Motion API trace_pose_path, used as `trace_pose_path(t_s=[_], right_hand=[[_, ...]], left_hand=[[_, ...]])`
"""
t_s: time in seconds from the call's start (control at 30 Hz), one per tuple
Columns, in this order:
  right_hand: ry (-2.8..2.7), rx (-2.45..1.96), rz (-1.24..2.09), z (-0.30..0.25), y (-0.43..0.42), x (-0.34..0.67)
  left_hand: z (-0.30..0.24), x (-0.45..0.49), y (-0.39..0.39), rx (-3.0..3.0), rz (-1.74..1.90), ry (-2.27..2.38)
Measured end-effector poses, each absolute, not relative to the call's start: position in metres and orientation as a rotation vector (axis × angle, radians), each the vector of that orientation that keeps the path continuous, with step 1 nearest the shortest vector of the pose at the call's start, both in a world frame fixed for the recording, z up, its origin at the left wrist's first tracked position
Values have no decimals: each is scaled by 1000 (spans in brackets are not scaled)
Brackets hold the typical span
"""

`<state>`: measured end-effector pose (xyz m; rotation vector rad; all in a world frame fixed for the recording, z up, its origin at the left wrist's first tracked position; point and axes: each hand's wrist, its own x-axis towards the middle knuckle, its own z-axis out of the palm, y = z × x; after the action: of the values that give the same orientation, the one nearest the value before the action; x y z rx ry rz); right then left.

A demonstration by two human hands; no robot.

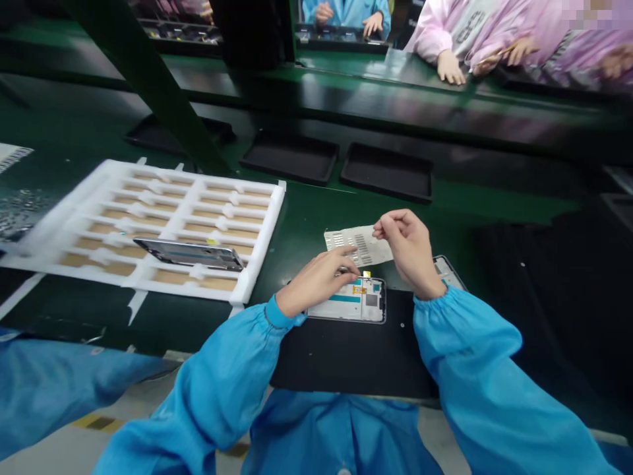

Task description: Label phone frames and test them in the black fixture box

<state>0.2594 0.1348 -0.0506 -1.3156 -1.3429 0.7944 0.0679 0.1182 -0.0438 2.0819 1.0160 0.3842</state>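
My right hand [410, 254] pinches the upper right corner of a white sticker sheet [359, 245] and holds it up above the work mat. My left hand [319, 280] has its fingers closed at the sheet's lower edge, touching it. Under both hands an opened phone frame [353, 302] lies flat on the black mat [346, 356], its white and teal inner parts facing up. A second frame [448, 270] peeks out behind my right wrist.
A white foam tray [148, 224] with several slots lies to the left, one phone frame [190, 254] resting across it. Two black trays [386, 173] sit on the green belt. Other people's hands [450, 66] work at the far side.
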Motion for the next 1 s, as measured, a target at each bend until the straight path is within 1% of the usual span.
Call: trace_pose_path(t_s=[0.07, 0.13, 0.2, 0.27, 0.37, 0.5, 0.63, 0.87, 1.0], right_hand=[[-1232, -1261, 913, -38, 110, 258], [-1247, -1272, 915, -27, 79, 258], [-1395, -1327, 785, -19, 49, 258], [-1621, -1348, 564, -13, 24, 260], [-1922, -1294, 296, -7, 3, 261], [-2161, -1305, 198, -1, 1, 260], [-2332, -1299, 161, 7, 6, 257], [-2489, -1313, 158, 19, 7, 247], [-2556, -1278, 57, 27, 8, 237]], left_hand=[[-40, 66, 107, 2169, 454, 1052], [-36, 64, 91, 2265, 559, 1073], [-34, 61, 74, 2374, 689, 1036], [-32, 57, 59, 2474, 796, 973], [-30, 51, 42, 2556, 864, 956], [-28, 43, 31, 2563, 929, 1023], [-30, 40, 28, 2545, 972, 974], [-33, 42, 25, 2542, 1039, 970], [-33, 42, 24, 2532, 1077, 961]])
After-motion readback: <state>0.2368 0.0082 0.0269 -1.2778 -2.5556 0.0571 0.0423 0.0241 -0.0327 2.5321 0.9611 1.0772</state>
